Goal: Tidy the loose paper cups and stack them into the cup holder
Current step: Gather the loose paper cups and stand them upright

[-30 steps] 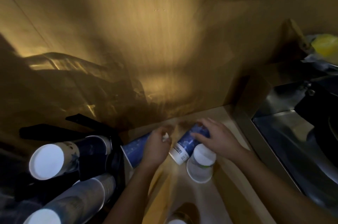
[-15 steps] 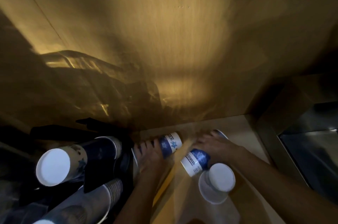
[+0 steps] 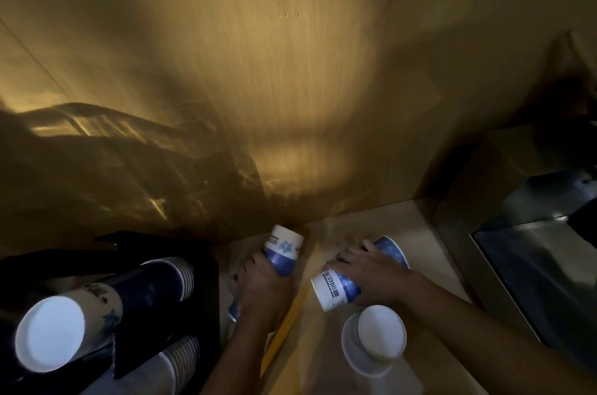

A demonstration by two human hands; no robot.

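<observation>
White and upside down, a plain paper cup (image 3: pixel 376 338) stands nearest on the pale wooden desk (image 3: pixel 429 265), its base facing up. Just beyond it, the right hand (image 3: pixel 365 272) is clamped over a blue-and-white cup (image 3: pixel 339 289) that lies on its side, white base pointing toward the camera; behind that hand the blue rim of another cup (image 3: pixel 392 247) shows, though whether the two are nested cannot be told. To its left, apart from it, the left hand (image 3: pixel 263 283) grips a second blue-and-white cup (image 3: pixel 282 249) around its lower half, so its white base end tilts up and away toward the wall.

At the far left sits the black cup holder (image 3: pixel 200 314), just beside the left forearm. Two stacks of nested cups lie in it on their sides: the upper stack (image 3: pixel 106 307) shows a round white base toward the camera, and a lower stack (image 3: pixel 174 359) shows many layered rims. At the right edge a steel sink (image 3: pixel 533 265) adjoins the desk. Behind everything rises a wood-grain wall (image 3: pixel 290 71), lit warm yellow and crossed by dark shadows.
</observation>
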